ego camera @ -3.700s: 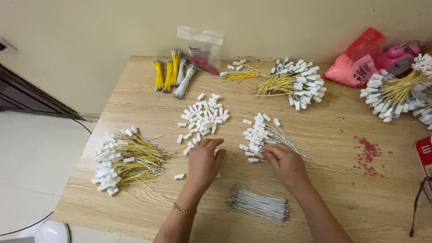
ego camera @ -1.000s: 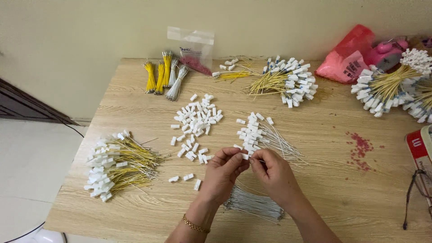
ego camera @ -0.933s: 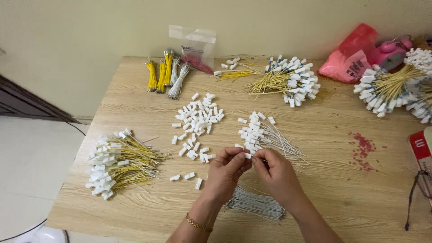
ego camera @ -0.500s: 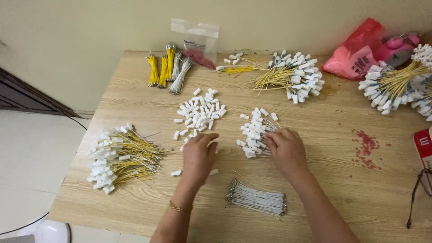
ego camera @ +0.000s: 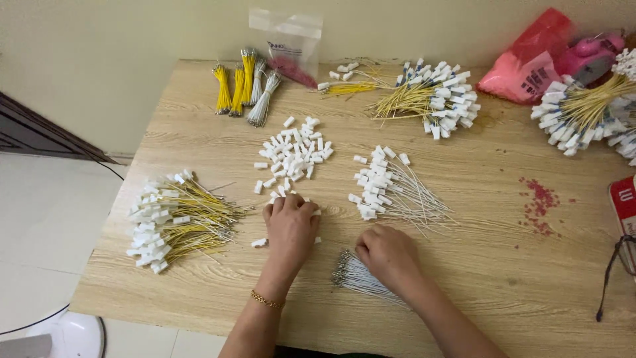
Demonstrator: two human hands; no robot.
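The head camera looks down at a pale wooden tabletop (ego camera: 464, 278) with many small parts on it.

The left hand (ego camera: 290, 224) lies flat on the near edge of a loose pile of small white plastic caps (ego camera: 291, 154). Its fingers are spread a little and press down on a few caps. I cannot tell if it has picked one up, because the hand hides them. The right hand (ego camera: 387, 255) rests on the far end of a thin bundle of bare silver wires (ego camera: 358, 278), just near of the middle of the tabletop. Its fingers are curled over the wires, but I cannot tell if they pinch one.

I think this is the picking-up step: one hand goes for a cap and the other for a wire. The next move looks like it needs a careful pinch, because both parts are tiny and thin.

Just far of the right hand lies a fan of silver wires with white caps on them (ego camera: 387, 189). At the left lies a heap of yellow wires with white caps (ego camera: 169, 222). At the far side are tied yellow and grey wire bunches (ego camera: 242, 86), a clear plastic bag (ego camera: 286, 43), another heap of capped yellow wires (ego camera: 424, 96) and a red plastic bag (ego camera: 530, 59). Small red bits (ego camera: 540, 202) lie at the right.

Behind is a plain cream wall (ego camera: 99, 66). The floor (ego camera: 40, 232) at the left is pale.
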